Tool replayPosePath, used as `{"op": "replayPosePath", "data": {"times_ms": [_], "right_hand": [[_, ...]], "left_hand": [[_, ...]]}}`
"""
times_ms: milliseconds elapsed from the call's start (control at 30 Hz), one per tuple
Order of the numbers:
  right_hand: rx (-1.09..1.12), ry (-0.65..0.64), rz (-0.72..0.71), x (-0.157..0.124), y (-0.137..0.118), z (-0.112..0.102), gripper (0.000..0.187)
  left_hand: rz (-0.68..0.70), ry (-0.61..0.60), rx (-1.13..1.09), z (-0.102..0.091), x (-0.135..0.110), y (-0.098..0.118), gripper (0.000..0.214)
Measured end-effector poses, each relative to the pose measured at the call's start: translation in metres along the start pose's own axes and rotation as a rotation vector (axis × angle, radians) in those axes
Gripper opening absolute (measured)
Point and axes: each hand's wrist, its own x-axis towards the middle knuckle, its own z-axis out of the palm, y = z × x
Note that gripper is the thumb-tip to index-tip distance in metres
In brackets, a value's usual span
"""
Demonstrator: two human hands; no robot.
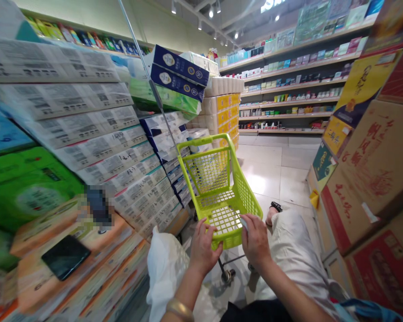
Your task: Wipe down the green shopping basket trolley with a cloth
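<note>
A lime-green plastic shopping cart (221, 188) stands in the aisle just ahead of me, its basket empty. My left hand (203, 248) curls over the near rim of the cart on the left. My right hand (255, 239) grips the same near rim on the right, with a small pale object partly showing under the fingers. A white plastic bag (166, 268) hangs below my left forearm, and a gold bangle (179, 308) sits on that wrist. My leg in pale trousers (295, 250) and a sandalled foot (273, 210) show beside the cart.
Stacked tissue packs (97, 147) wall the left side, with a black phone (65, 256) lying on orange packs. Cardboard cartons (372, 179) pile up on the right. A tiled floor (278, 170) runs ahead to stocked shelves (289, 89). A metal pole (151, 85) rises behind the cart.
</note>
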Motion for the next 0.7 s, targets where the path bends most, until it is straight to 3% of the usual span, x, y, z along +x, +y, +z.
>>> {"op": "replayPosePath", "data": {"times_ms": [133, 233, 533, 600, 700], "right_hand": [[0.118, -0.152, -0.141, -0.005, -0.048, 0.017, 0.041], [0.171, -0.210, -0.228, -0.006, -0.063, 0.020, 0.043], [0.036, -0.044, -0.047, -0.001, 0.015, -0.009, 0.033], [0.009, -0.016, -0.009, 0.000, 0.013, -0.007, 0.033], [0.030, -0.032, -0.019, -0.001, -0.011, 0.002, 0.036]], "left_hand": [[0.031, 0.018, 0.001, 0.001, -0.001, -0.003, 0.025], [0.046, 0.021, 0.004, 0.000, -0.003, -0.006, 0.025], [0.006, -0.004, -0.003, -0.004, -0.002, 0.000, 0.027], [0.002, -0.006, -0.008, -0.003, -0.001, 0.001, 0.026], [-0.002, -0.008, -0.006, -0.002, -0.001, 0.001, 0.026]]}}
